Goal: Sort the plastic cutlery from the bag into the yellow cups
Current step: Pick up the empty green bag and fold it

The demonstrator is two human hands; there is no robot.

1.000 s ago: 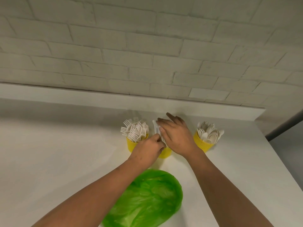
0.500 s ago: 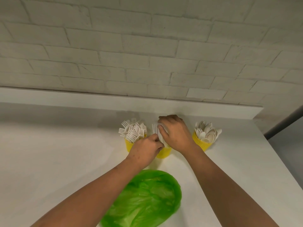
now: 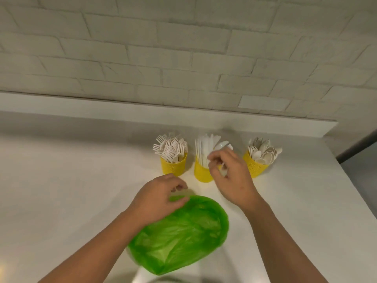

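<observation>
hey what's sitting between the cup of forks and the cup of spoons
In the head view, the yellow cup of knives stands between the cup of forks and the cup of spoons, with the right hand partly in front of it.

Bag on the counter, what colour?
Translucent bright green bag, lying flattened on the white counter. Only the head view shows it.

White counter [image 3: 71, 180], brick wall [image 3: 183, 48]
</observation>
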